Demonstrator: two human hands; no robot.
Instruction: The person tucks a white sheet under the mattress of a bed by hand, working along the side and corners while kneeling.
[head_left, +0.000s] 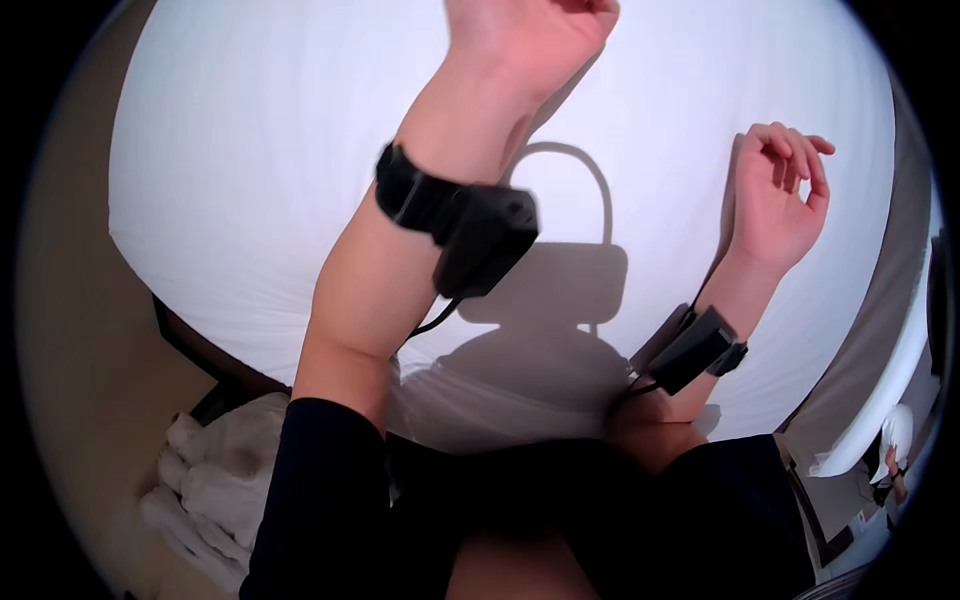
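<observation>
A smooth white sheet (285, 135) covers the bed in front of me. My left hand (544, 34) is at the top edge of the picture, over the sheet, and is partly cut off, so its fingers hardly show. On the right, my right hand (784, 187) rests palm up on the sheet with its fingers loosely curled and apart, holding nothing. Each forearm carries a black strap with a black box-shaped device, the left device (487, 240) and the right device (694, 352), with cables running from them. A shadow falls on the sheet between my arms.
A heap of white cloth (225, 472) lies on the floor at lower left, beside the dark bed frame (187, 341). Another white-covered surface (877, 405) stands at the right. Beyond it, at the far right, part of another person's arm (894, 472) shows near white fabric.
</observation>
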